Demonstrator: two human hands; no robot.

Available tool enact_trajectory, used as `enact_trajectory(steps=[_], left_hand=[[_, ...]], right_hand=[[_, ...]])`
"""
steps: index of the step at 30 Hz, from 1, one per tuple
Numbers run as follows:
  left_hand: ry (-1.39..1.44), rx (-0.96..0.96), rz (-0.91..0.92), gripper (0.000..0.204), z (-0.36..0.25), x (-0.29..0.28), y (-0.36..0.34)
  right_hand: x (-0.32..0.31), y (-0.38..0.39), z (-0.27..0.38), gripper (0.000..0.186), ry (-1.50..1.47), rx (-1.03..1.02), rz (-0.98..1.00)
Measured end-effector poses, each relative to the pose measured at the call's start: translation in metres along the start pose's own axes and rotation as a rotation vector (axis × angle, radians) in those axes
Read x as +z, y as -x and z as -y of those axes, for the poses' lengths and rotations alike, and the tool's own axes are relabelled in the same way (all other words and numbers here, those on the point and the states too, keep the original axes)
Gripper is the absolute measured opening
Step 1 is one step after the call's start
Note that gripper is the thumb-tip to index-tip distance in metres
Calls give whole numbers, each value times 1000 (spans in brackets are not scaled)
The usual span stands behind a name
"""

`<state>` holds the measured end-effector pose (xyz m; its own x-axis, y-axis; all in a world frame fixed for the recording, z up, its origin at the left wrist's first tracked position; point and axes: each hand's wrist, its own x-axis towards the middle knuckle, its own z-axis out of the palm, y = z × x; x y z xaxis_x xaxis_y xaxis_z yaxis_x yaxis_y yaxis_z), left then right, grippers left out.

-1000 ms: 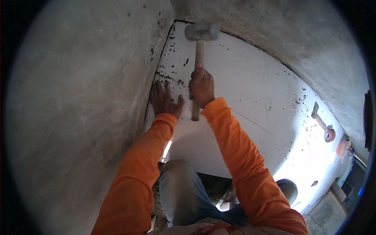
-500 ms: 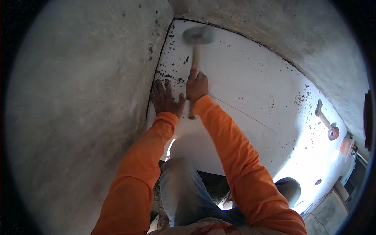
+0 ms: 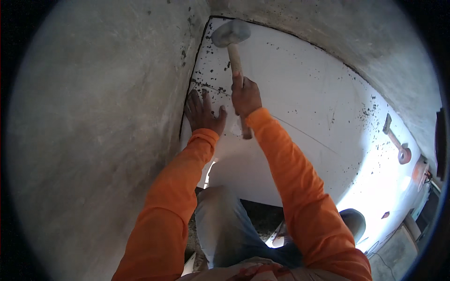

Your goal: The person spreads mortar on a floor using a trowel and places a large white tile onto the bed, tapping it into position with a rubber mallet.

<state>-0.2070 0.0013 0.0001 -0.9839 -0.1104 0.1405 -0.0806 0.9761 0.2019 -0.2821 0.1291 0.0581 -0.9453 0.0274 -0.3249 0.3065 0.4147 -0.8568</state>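
My right hand (image 3: 245, 96) grips the wooden handle of a rubber mallet (image 3: 230, 33), whose grey head hovers over the far corner of a large white floor tile (image 3: 300, 98). My left hand (image 3: 202, 112) lies flat, fingers spread, on the tile's left edge next to the grey wall. Both arms wear orange sleeves. Dark specks of mortar dot the tile near my hands.
Rough grey cement walls (image 3: 93, 117) close in on the left and at the back. A small tool with a round end (image 3: 396, 140) lies on the tile at right. A dark round object (image 3: 354, 222) sits lower right. My knee in jeans (image 3: 225, 229) is below.
The mallet head has moved from the far corner a little toward the left, and the right hand has shifted slightly nearer along the handle. The left hand stays flat on the tile.
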Motion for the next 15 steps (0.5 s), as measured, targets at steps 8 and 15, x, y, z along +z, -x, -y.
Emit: enact_trajectory(steps=[8,15], left_hand=[[-2,-16,34,73,-2,3,0],[6,7,47,71,-9,-1,-7]], right_hand=[[12,-3,-18,56,210,-325,-20],[9,-5,-4,60,-95,110,-21]])
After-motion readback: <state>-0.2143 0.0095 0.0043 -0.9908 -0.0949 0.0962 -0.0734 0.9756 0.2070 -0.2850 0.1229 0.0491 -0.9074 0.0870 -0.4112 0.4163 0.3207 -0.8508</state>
